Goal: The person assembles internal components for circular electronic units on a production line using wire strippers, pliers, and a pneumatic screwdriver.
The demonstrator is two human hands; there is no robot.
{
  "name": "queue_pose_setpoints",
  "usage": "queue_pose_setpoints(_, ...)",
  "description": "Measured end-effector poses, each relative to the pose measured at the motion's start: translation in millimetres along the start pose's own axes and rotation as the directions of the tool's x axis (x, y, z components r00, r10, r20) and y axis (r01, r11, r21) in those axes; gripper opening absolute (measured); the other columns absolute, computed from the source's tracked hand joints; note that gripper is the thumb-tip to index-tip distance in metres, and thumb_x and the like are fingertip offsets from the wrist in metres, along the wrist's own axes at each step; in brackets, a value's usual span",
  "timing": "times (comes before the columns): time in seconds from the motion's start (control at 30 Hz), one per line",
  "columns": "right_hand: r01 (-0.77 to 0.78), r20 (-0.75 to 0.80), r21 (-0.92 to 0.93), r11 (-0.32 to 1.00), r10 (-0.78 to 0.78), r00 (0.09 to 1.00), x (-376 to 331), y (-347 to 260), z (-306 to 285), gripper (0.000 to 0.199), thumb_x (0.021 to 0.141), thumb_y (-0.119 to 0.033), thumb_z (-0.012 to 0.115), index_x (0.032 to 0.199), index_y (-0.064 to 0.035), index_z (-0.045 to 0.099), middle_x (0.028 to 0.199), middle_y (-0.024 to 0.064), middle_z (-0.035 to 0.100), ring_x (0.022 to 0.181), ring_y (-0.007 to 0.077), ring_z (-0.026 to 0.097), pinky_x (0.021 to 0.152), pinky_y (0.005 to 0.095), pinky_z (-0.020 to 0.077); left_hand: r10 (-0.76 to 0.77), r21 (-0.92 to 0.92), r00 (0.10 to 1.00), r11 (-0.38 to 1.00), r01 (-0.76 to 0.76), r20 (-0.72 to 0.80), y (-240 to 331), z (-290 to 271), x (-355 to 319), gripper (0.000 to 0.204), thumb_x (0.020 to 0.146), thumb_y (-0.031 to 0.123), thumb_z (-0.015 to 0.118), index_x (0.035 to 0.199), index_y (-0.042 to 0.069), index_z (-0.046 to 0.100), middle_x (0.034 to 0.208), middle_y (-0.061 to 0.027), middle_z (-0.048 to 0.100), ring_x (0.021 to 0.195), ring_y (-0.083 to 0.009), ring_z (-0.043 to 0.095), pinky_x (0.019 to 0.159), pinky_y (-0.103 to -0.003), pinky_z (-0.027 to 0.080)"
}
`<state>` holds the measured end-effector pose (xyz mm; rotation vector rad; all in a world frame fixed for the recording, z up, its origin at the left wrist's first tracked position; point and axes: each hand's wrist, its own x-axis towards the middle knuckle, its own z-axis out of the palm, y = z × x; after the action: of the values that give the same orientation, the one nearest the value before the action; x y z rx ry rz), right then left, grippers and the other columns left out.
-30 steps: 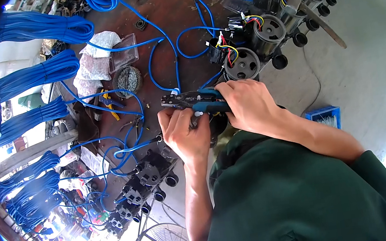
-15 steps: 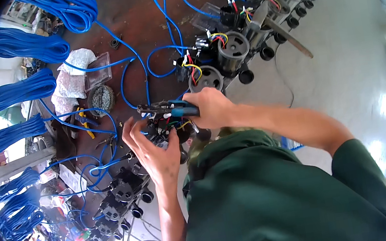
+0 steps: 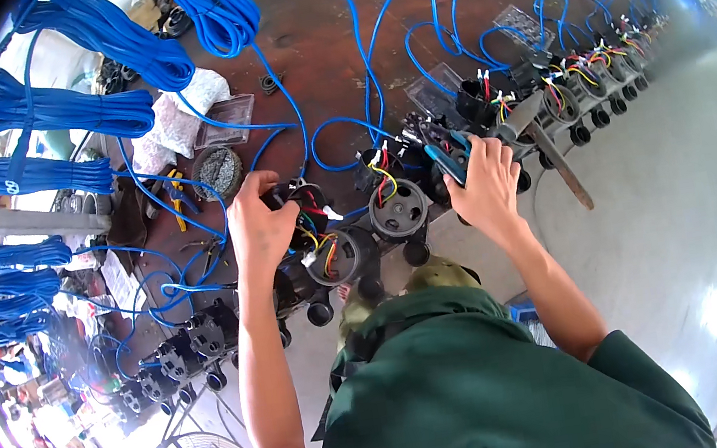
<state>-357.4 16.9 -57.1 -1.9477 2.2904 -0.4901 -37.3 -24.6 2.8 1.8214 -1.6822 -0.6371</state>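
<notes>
The left hand [image 3: 258, 220] has its grip closed over the top of a black motor [image 3: 309, 231] with loose coloured wires [image 3: 323, 250], while the right hand [image 3: 485, 186] has its grip wrapped round a blue-handled crimper [image 3: 448, 155] lying just beyond its fingers, jaws toward the next motor [image 3: 400, 207] between the two hands. Judging by this, the wiring step is in hand: the tool must be carried leftward to the held motor's wires and lined up on one lead. Farther out, blue cable [image 3: 335, 125] loops across the counter [image 3: 303, 37].
</notes>
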Motion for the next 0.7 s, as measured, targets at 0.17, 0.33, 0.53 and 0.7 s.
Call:
queue_pose_setpoints(0.17,0.027,0.009,0.026,0.999,-0.027,1.000,0,15,9,0.104,0.067,-0.044,0.094,0.147,-0.0009,0.043,0.144,0.0195,0.042,0.133,0.0427,0.040,0.106,0.0602,0.0331,0.086,0.141,0.956,0.989,-0.048,-0.280,-8,16,-20,0.042,0.081,0.011,0.080,0.120,0.001,0.066,0.120,-0.0177,0.067,0.118,-0.0390,0.059,0.104,-0.048,0.046)
queue_pose_setpoints(0.33,-0.208,-0.220,-0.197,0.958,0.163,0.962,6,90,-13,0.089,0.092,-0.062,0.068,0.149,-0.0008,0.041,0.148,0.0246,0.045,0.135,0.0454,0.043,0.105,0.0655,0.0347,0.002,-0.001,0.904,1.000,-0.002,-0.429,9,-1,-123,0.012,0.083,-0.004,0.069,0.094,0.001,0.067,0.094,-0.0093,0.070,0.080,-0.0247,0.062,0.076,-0.035,0.050)
queue_pose_setpoints(0.53,-0.380,0.092,-0.139,0.915,0.394,0.915,22,169,-35,0.059,0.092,-0.061,0.070,0.091,-0.0029,0.069,0.085,0.0177,0.072,0.084,0.0444,0.068,0.074,0.0512,0.0523,-0.361,-0.104,0.933,0.928,0.359,0.002,-54,28,-232,0.015,0.089,0.006,0.073,0.102,-0.002,0.073,0.082,-0.0081,0.073,0.073,-0.0145,0.068,0.071,-0.029,0.055)
queue_pose_setpoints(0.7,-0.326,-0.068,0.065,0.943,0.331,0.941,-47,138,-80,0.053,0.098,-0.051,0.071,0.082,-0.0008,0.066,0.069,0.0131,0.062,0.061,0.0288,0.060,0.059,0.0455,0.0439,-0.773,-0.367,0.468,0.325,0.872,0.428,-146,64,-238,0.073,0.088,0.023,0.084,0.144,-0.001,0.042,0.104,-0.0119,0.065,0.082,-0.0207,0.068,0.061,-0.037,0.058)
